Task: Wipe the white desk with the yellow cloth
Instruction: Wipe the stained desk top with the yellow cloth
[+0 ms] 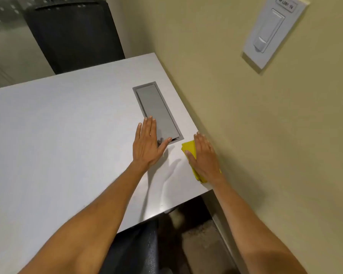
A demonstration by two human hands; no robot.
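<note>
Head view: both hands flat on white desk [57, 135], corner by wall [246, 115].
Yellow cloth [189, 150] lay near the desk's right edge, touching the wall; wide bare surface stretched left. Right hand [203, 157] pressed flat and open on cloth. Left hand [148, 143] lay spread, holding nothing, fingertips over the grey cable hatch [156, 111].

Both forearms are bare to the frame's bottom edge, no sleeves showing; left hand [147, 144] and right hand [204, 158] bare too.

Grey hatch lid [156, 110] (closed); wall switch [273, 30]; black chair [73, 32] behind.
</note>
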